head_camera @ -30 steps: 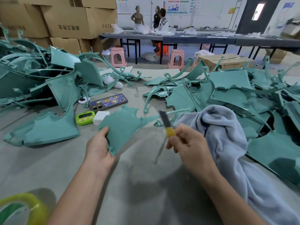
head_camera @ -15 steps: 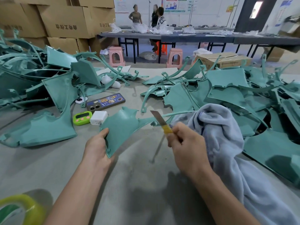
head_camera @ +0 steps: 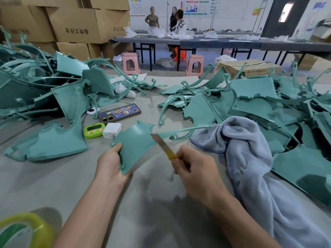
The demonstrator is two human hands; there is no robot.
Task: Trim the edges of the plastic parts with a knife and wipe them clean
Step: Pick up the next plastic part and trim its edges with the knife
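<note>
My left hand [head_camera: 112,164] grips the near corner of a teal plastic part [head_camera: 135,142], holding it tilted above the grey table [head_camera: 44,183]. A thin curved arm of the part runs off to the right. My right hand [head_camera: 196,170] grips a knife [head_camera: 163,145] by its yellow handle. The bare blade points up and left and lies against the part's right edge. A pale blue-grey cloth [head_camera: 250,158] is draped over the table to the right of my right hand.
Heaps of teal parts cover the left [head_camera: 44,97] and right [head_camera: 259,108] of the table. A phone [head_camera: 120,113], green timer [head_camera: 94,129] and white charger [head_camera: 112,130] lie beyond the held part. A yellow tape roll [head_camera: 23,230] sits at bottom left. Cardboard boxes, pink stools and three people stand behind.
The knife blade has swung left and down from free air onto the part's right edge. My left hand has kept its hold on the part, turning it slightly.
</note>
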